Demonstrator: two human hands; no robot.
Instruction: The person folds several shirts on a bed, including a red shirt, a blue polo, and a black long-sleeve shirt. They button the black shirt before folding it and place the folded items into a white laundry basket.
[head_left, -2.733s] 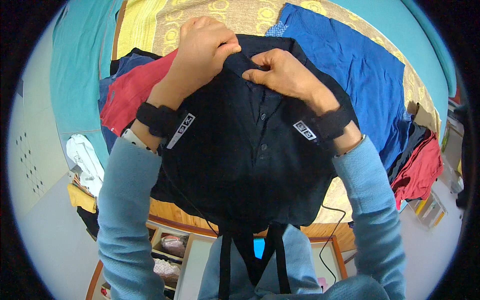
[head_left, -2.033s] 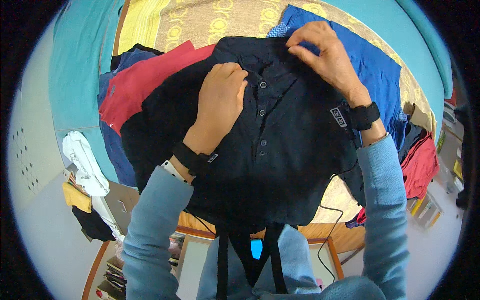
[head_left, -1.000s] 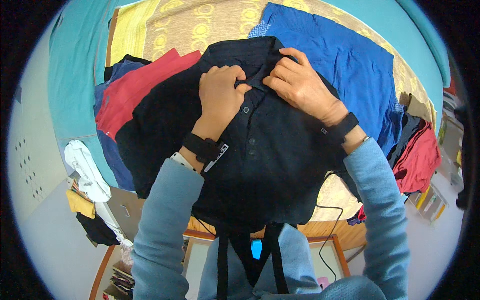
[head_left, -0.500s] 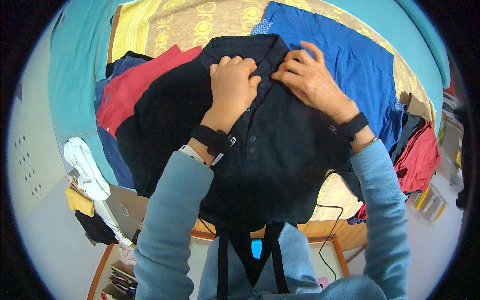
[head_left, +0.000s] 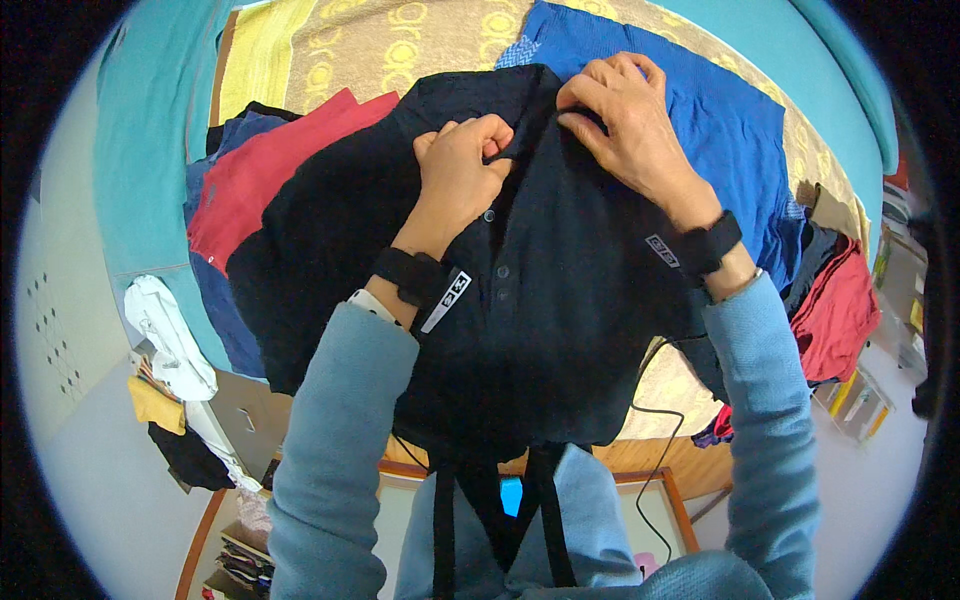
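A black collared shirt (head_left: 450, 340) with a button placket lies spread in front of me, its collar at the far end and its hem toward my body. My left hand (head_left: 460, 170) is closed in a pinch on the shirt's front, just left of the neck opening. Gripping the right side of the collar is my right hand (head_left: 625, 125), fingers bent over the cloth with the thumb beneath. Between the hands the neck opening is spread a little, and a small button (head_left: 488, 215) shows below it. Where the fingertips press into the dark cloth, detail is hard to make out.
A blue garment (head_left: 715, 150) lies beyond the shirt at the right, on a tan and yellow patterned cloth (head_left: 385, 50). Red clothing (head_left: 290, 150) and denim stick out at the left. Folded clothes (head_left: 840, 310) are piled at the right edge, and a black cable (head_left: 665, 410) hangs near me.
My right hand has moved up and slightly right along the collar, lifting its edge. My left hand has curled closer and shifted slightly left, so the neck opening is wider.
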